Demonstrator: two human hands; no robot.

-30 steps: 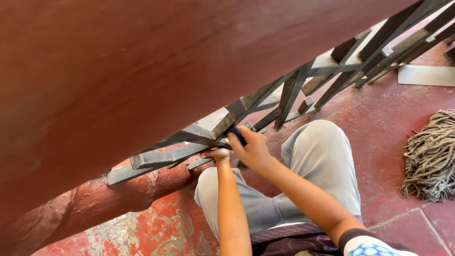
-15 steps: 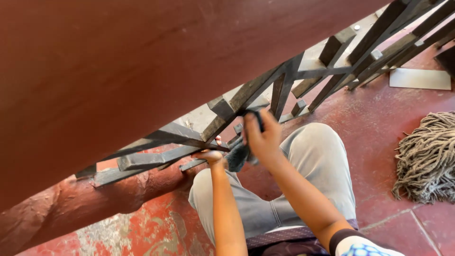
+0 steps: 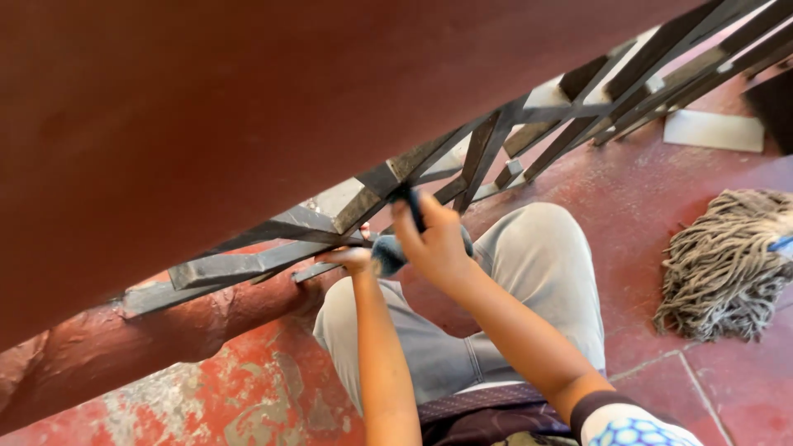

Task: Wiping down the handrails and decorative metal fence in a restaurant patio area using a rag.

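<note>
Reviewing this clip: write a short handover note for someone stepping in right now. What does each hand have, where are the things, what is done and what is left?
Right hand: closed on a dark blue cloth, pressed against a bar of the dark metal railing.
Left hand: gripping a lower railing bar beside the cloth.
The person crouches on the red floor under a red-brown handrail. A string mop head lies on the floor to the right, untouched.
Done: cannot tell which bars are already wiped.
Left: bars further right along the railing have no cloth on them at this moment.
</note>
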